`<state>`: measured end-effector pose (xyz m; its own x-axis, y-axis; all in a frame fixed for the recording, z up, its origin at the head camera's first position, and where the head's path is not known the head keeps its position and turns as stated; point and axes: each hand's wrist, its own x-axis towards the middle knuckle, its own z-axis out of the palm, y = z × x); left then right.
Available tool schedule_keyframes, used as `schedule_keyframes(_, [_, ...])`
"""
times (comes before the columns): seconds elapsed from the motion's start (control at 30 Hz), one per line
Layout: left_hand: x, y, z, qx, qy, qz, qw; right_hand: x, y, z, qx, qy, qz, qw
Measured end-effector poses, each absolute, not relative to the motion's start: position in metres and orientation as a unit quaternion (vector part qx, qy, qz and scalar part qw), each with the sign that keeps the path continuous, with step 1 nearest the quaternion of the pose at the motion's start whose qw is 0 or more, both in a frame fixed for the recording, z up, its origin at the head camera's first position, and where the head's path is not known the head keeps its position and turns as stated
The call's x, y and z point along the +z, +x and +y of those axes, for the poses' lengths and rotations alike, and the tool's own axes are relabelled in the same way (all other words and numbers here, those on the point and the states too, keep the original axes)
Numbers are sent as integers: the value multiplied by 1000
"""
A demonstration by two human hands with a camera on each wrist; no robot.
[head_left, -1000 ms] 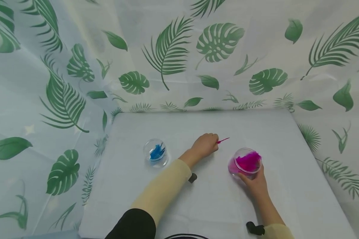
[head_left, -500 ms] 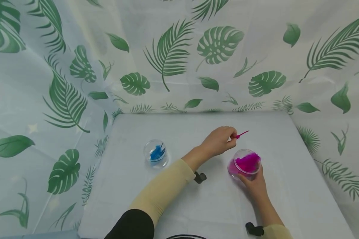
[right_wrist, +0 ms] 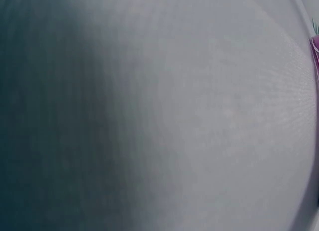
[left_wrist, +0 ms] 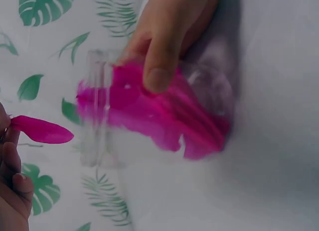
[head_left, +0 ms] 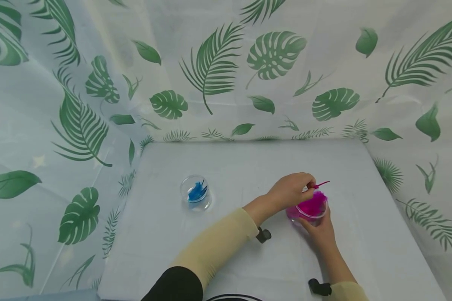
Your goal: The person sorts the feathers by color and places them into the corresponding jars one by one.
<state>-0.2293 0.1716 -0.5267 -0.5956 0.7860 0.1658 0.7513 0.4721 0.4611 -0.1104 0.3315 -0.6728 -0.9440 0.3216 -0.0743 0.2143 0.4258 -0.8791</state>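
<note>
A clear cup (head_left: pixel 309 208) stuffed with pink feathers stands on the white table (head_left: pixel 248 167). From the near side my right hand (head_left: pixel 317 230) grips it, fingers curled round its wall. Just over the cup's far rim, my left hand (head_left: pixel 309 189) pinches a single pink feather (head_left: pixel 322 184) by one end. In the left wrist view the cup (left_wrist: pixel 154 111) lies large in the middle, with the right hand (left_wrist: pixel 164 46) wrapped on it. My left hand (left_wrist: pixel 10 156) holds the pink feather (left_wrist: pixel 42 130) at the left edge.
A second clear cup (head_left: pixel 196 193) holding blue feathers stands to the left on the table. Leaf-printed white cloth (head_left: pixel 211 71) walls in the back and both sides. The right wrist view shows only blurred grey cloth (right_wrist: pixel 149 116).
My left hand has carried the pink feather from the middle of the table rightwards and nearer, to just above the pink cup. The right hand has kept its hold on the cup.
</note>
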Motion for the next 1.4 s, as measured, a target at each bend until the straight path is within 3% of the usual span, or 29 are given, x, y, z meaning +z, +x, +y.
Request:
schedule_keyframes(0.43, [-561, -215, 185, 94, 447, 889, 34, -679, -113, 332, 494, -144, -854, 72])
schedule_keyframes(0.83, [-557, -212, 192, 9, 426, 903, 65, -679, -117, 330, 500, -139, -852, 73])
schedule_keyframes(0.93, [-562, -212, 187, 28, 437, 898, 46, -680, -116, 330, 504, -135, -850, 75])
schedule_keyframes(1.17, [-563, -217, 153, 78, 425, 900, -62, -677, -122, 335, 511, -127, -846, 84])
schedule_keyframes(1.4, [-567, -221, 98, 127, 335, 931, -70, -671, -120, 345, 503, -149, -850, 42])
